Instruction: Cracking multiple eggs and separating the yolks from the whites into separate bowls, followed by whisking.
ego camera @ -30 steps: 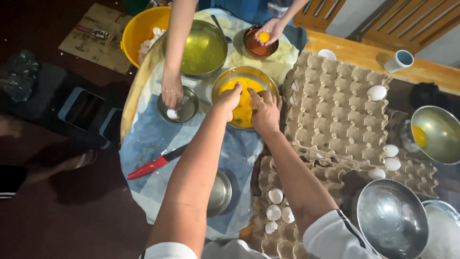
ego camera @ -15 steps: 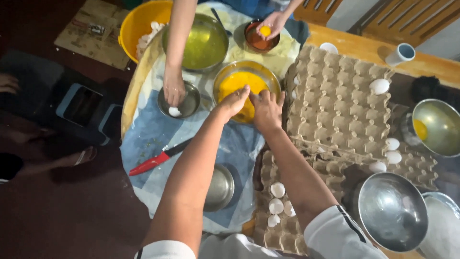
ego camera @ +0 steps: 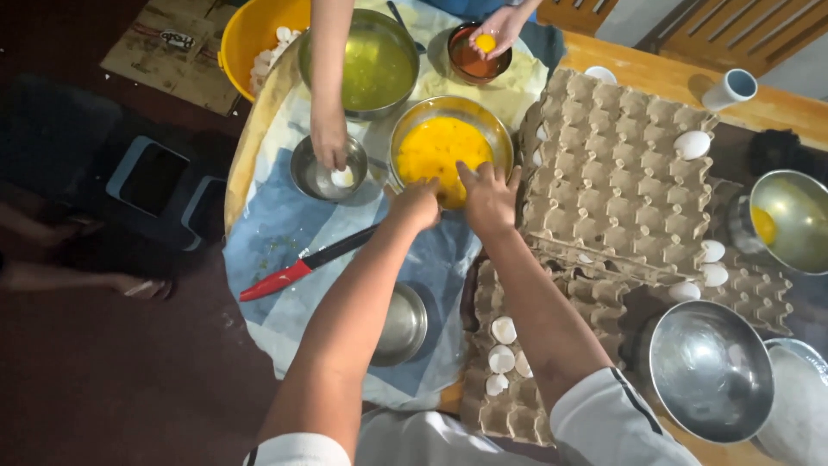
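Head view: hands (ego camera: 455, 200) over yolk bowl (ego camera: 412, 121); egg trays (ego camera: 621, 164) beside.

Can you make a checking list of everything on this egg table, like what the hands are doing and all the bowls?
Surface: table under a blue sheet.
Job's things: bowl of yolks; cardboard egg trays with a few white eggs.
Clutter: red-handled knife, broken shells, empty steel bowls, yellow tub.
Hands: left hand and right hand close together at the yolk bowl's rim; what the fingers hold is hidden. Another person's hand dips into a small bowl.
Cables: nothing seen.
Surroundings: dark floor.
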